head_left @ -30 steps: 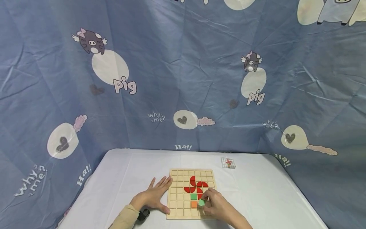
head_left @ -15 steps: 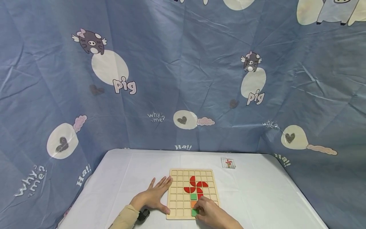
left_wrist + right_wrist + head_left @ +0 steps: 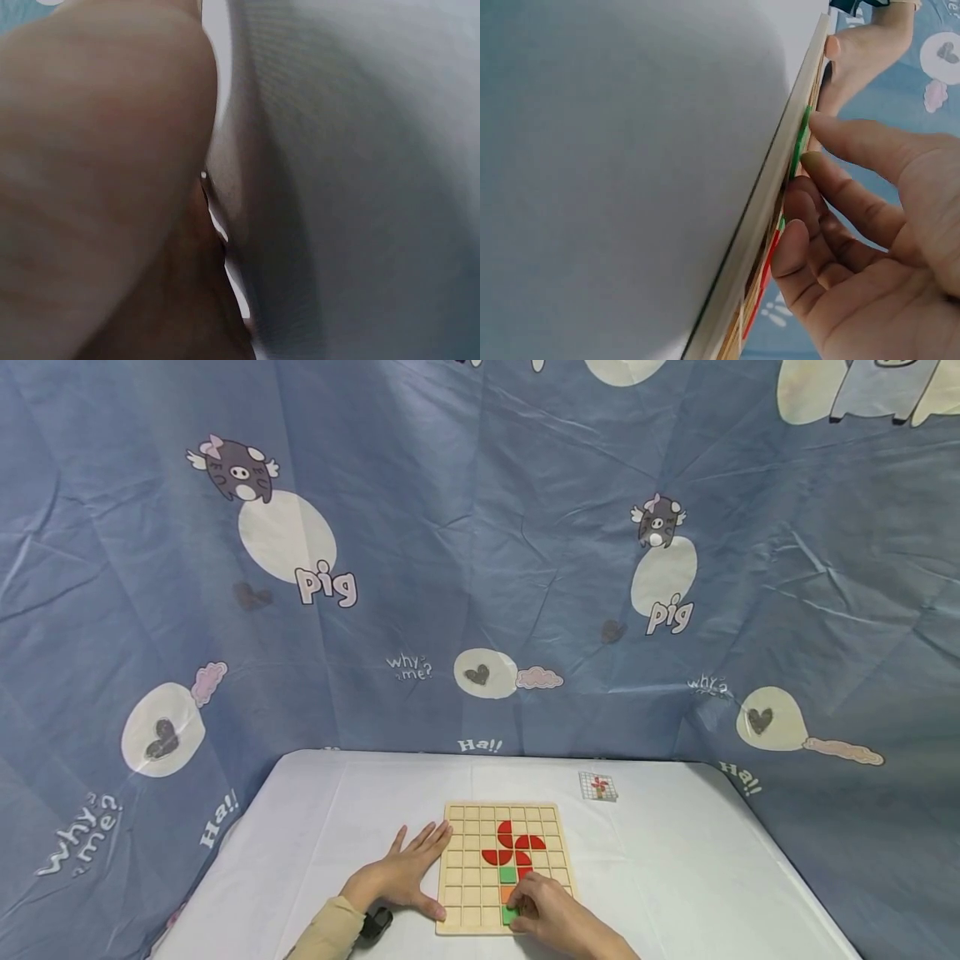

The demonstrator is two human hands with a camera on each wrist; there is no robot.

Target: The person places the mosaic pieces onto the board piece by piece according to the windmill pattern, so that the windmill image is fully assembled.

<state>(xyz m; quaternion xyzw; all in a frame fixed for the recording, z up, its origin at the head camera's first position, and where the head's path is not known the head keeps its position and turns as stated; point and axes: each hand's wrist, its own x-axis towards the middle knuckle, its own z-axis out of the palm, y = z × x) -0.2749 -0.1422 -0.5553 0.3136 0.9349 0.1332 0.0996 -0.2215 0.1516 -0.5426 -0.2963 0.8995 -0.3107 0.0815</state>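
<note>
A blue cartoon-pig curtain (image 3: 480, 552) hangs behind a table covered in white cloth (image 3: 675, 860).

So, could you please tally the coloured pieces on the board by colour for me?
Red pieces: 5
Green pieces: 2, the near one under the right hand's fingers
Orange piece: 1, partly hidden
Total: 8

Beige sleeve (image 3: 330, 933), black wrist strap (image 3: 377, 923)
</note>
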